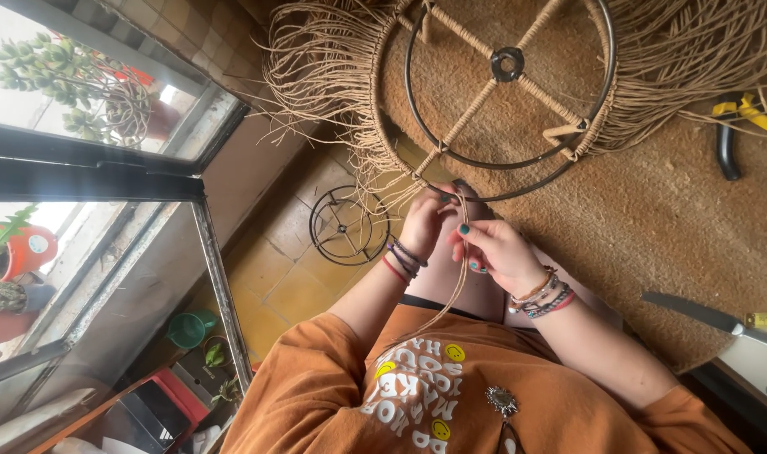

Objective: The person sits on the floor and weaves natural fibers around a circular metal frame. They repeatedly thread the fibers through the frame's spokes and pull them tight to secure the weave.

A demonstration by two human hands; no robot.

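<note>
At frame centre, left hand [423, 220] and right hand [494, 250] each pinch the cord [461, 252] by the metal ring [509, 84]; light, limp, rough enough to hold anywhere

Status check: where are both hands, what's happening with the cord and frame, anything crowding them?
Left hand and right hand pinching tan cord at the metal ring frame. Loose fringe hangs around the rim. Pliers and knife lie apart on the mat.

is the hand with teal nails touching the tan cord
Touching. The head view shows the right hand pinching the tan cord between its fingertips, the strands running down past its thumb toward the orange shirt.
</note>
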